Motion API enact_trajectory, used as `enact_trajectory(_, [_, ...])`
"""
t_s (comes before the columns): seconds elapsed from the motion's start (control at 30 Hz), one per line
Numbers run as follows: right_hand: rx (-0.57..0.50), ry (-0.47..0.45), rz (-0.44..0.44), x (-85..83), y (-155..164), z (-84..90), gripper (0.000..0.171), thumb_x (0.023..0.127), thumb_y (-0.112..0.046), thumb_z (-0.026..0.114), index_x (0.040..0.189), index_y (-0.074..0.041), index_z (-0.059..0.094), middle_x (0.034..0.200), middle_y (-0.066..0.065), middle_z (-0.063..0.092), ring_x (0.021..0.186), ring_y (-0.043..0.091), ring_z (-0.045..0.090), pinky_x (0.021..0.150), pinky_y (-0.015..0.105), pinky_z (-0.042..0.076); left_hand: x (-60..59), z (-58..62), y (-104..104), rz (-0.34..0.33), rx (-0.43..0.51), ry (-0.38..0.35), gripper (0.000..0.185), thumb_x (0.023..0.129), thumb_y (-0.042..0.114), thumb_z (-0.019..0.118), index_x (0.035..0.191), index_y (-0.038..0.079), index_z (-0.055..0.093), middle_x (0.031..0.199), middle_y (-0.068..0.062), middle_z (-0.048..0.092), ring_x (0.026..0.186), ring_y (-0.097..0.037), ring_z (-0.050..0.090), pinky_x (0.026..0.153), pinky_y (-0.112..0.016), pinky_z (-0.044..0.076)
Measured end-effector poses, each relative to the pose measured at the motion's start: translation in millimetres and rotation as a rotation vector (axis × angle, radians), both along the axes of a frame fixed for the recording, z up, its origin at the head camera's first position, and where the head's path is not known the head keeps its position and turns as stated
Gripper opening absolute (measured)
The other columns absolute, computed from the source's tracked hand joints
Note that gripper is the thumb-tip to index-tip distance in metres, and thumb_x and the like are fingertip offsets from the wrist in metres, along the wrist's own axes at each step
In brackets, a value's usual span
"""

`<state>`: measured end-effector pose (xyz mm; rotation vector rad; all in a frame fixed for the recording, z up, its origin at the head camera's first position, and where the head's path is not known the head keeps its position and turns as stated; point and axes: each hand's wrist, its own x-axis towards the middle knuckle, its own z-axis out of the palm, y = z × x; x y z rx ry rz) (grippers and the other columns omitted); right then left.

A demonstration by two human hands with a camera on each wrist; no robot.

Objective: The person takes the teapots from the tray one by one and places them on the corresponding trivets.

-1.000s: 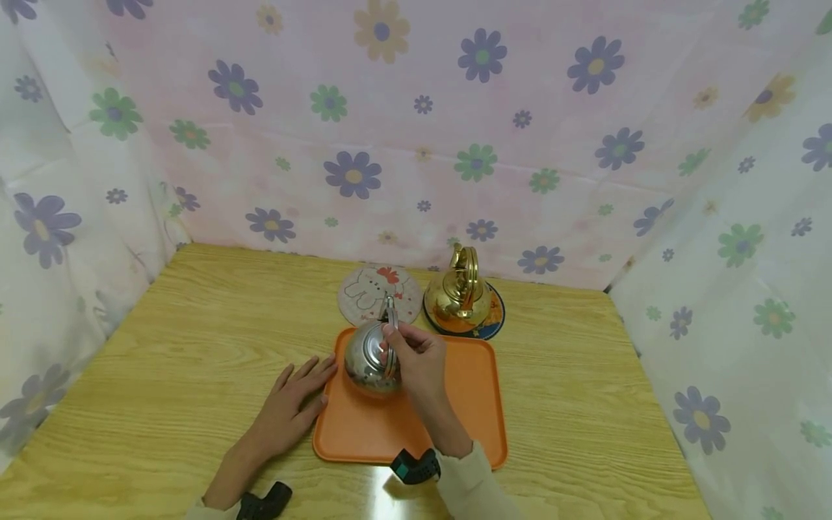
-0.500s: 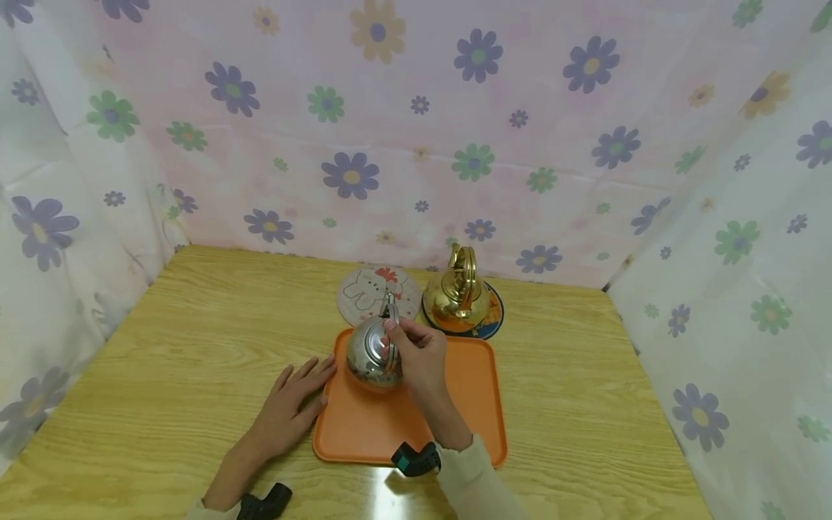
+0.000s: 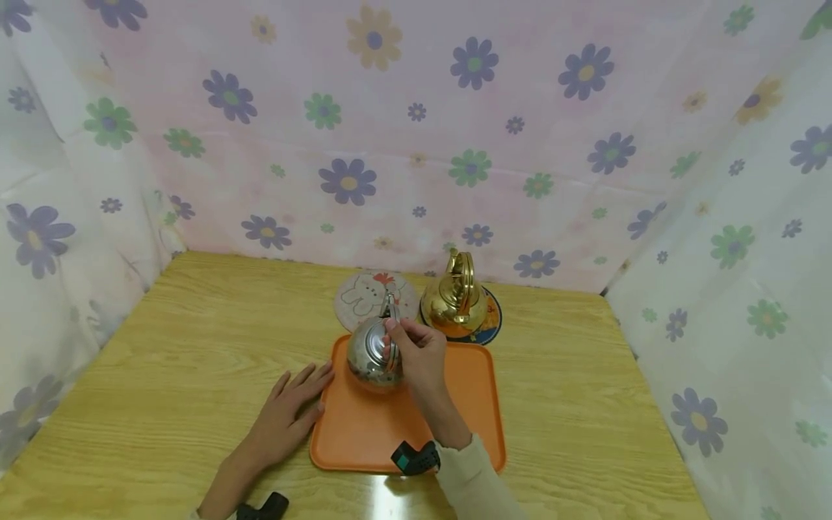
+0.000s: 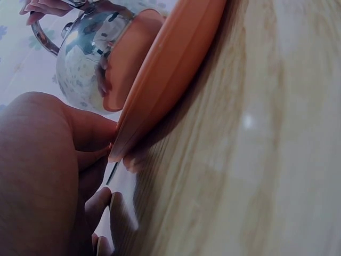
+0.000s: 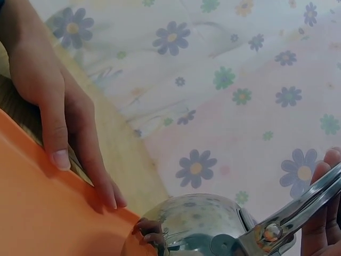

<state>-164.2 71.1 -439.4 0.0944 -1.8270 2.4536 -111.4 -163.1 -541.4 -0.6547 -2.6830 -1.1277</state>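
Note:
A shiny silver kettle is over the back left part of an orange tray. My right hand grips its raised handle; the fingers are curled around it. Whether the kettle's base touches the tray I cannot tell. My left hand lies at the tray's left edge with its fingers stretched out. In the left wrist view the thumb touches the tray's rim, and other fingertips are low by the tabletop.
Behind the tray lies a round pale coaster with a rabbit drawing, partly hidden by the kettle. A gold kettle stands on a dark blue and orange coaster to its right. A flowered curtain borders the wooden table.
The silver kettle has shifted very slightly to the right in my right hand during the last second. My left hand stays at the tray's edge. The head view has tilted a little upward.

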Motion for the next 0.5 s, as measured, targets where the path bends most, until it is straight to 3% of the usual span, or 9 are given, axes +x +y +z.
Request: enact_trajectory(0.5, [0.007,0.008,-0.018,-12.6,0.3,-1.3,0.036,0.097,-0.017,0.071,0.102,0.019,0.070,0.066,-0.002,0.068,0.053,0.009,0.063,0.053,0.024,0.055,-0.6,-0.2,0.2,-0.004,0.008,0.028,0.046,0.101,0.016,0.061,0.145,0.006,0.057,0.153,-0.012,0.052,0.142,-0.047,0.041,0.116,-0.065,0.016])
